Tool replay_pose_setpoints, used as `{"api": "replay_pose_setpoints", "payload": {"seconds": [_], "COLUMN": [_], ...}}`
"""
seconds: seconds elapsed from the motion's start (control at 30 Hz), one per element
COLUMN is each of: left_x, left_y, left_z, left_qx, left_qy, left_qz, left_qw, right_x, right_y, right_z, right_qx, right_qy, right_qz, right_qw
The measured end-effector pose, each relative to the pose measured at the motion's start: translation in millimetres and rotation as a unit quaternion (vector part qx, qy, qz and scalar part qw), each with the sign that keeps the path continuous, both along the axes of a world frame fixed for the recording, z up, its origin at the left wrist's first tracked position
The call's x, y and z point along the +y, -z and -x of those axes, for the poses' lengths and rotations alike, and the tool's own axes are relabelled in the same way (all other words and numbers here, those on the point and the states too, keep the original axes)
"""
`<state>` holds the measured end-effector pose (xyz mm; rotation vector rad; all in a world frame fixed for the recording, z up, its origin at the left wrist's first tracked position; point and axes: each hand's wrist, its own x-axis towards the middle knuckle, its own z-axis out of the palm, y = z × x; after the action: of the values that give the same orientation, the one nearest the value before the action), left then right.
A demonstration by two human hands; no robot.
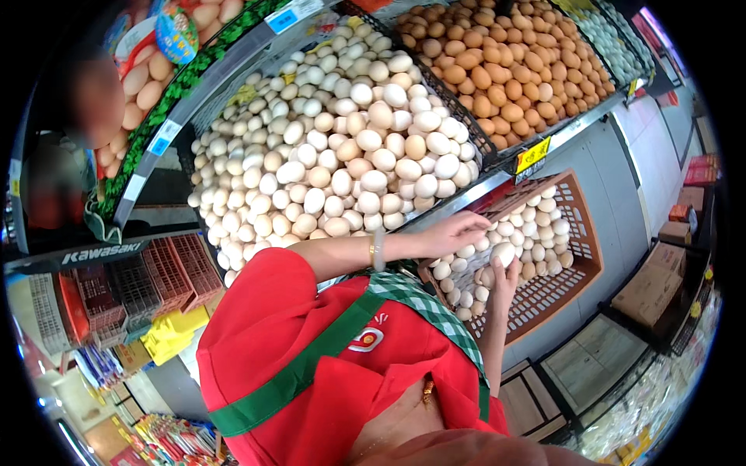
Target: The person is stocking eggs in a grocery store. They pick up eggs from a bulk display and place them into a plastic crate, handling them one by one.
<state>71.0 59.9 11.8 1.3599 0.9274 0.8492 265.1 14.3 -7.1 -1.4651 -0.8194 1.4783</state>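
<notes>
My left hand, with bracelets on its wrist, reaches across from the left over the near side of a brown plastic crate. Its fingers are loosely bent, and no egg shows in them. In my right hand is a white egg, held by the fingertips above the crate. Rows of pale eggs lie inside the crate, with a greyish sheet or tray surface among them. Ahead and to the left, a large heap of white and cream eggs fills a black display crate.
Brown eggs fill the adjoining bin, with bluish eggs beyond. A metal shelf edge runs beside my crate. Stacked plastic baskets stand at left. Cardboard boxes lie at right. A blurred person is at far left.
</notes>
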Motion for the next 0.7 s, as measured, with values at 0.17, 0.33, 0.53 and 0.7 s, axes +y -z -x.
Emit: {"api": "replay_pose_setpoints", "payload": {"seconds": [0.17, 0.33, 0.53, 0.7], "left_x": [0.7, 7.6, 19.1, 90.1], "left_y": [-4.8, -26.4, -15.5, -37.7], "left_z": [-27.3, 0.6, 71.2, 215.4], "left_qx": [-0.299, -0.278, -0.209, 0.018], "left_qy": [-0.052, -0.129, -0.189, -0.331], "left_qz": [0.227, 0.128, 0.198, 0.103], "left_qw": [0.925, 0.943, 0.939, 0.938], "right_x": [24.0, 46.5, 43.9, 27.8], "right_y": [-41.8, -47.4, -47.2, -29.2], "right_z": [67.6, 95.4, 126.5, 95.3], "right_qx": [-0.268, -0.294, -0.127, -0.113], "right_qy": [-0.055, -0.111, -0.149, -0.136], "right_qz": [-0.306, -0.337, -0.279, -0.202], "right_qw": [0.912, 0.887, 0.940, 0.963]}}
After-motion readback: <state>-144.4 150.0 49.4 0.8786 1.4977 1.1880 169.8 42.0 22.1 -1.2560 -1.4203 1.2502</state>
